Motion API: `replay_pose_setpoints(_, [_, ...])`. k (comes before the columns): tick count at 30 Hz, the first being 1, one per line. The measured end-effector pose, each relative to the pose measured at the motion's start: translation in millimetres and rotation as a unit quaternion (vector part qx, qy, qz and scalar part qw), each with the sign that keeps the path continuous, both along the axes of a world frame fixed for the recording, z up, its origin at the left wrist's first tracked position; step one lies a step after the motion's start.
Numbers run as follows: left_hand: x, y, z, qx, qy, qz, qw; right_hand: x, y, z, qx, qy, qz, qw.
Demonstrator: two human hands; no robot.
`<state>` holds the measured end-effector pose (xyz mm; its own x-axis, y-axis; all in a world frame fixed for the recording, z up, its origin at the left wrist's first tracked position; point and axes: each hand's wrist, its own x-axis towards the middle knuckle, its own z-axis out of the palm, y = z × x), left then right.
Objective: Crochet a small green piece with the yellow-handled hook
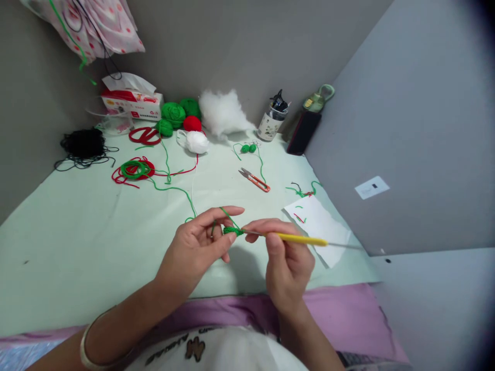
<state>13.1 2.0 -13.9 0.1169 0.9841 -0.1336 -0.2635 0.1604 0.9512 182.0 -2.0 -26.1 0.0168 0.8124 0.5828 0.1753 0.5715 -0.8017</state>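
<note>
My left hand (pixel 197 247) pinches a small green crochet piece (pixel 232 231) between thumb and fingers, with green yarn (pixel 181 193) looped over its raised forefinger. My right hand (pixel 286 263) grips a yellow-handled crochet hook (pixel 301 239), whose tip is in the green piece. Both hands hover above a pale green table (pixel 77 242), close together near its front edge. The green yarn trails away across the table toward a coil of red and green yarn (pixel 133 169).
At the back stand green yarn balls (pixel 174 113), a red ball (pixel 192 123), white stuffing (pixel 222 113), a tissue box (pixel 131 103), a cup of tools (pixel 273 121) and black yarn (pixel 83 144). Orange snips (pixel 255 180) and white paper (pixel 317 226) lie right of centre.
</note>
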Motion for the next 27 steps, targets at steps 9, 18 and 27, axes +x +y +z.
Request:
replay_pose_setpoints(9, [2.6, 7.5, 3.0, -0.141, -0.206, -0.054, 0.967, -1.7, 0.1, -13.1, 0.141, -0.157, -0.084, 0.974])
replay_pose_setpoints(18, [2.2, 5.3, 4.1, -0.055, -0.131, -0.052, 0.989, -7.8, 10.8, -2.4, 0.015, 0.008, -0.002, 1.0])
replay_pose_setpoints(27, [1.5, 11.3, 2.4, -0.15, -0.229, -0.066, 0.96, -1.0, 6.7, -5.7, 0.049, -0.031, -0.054, 0.997])
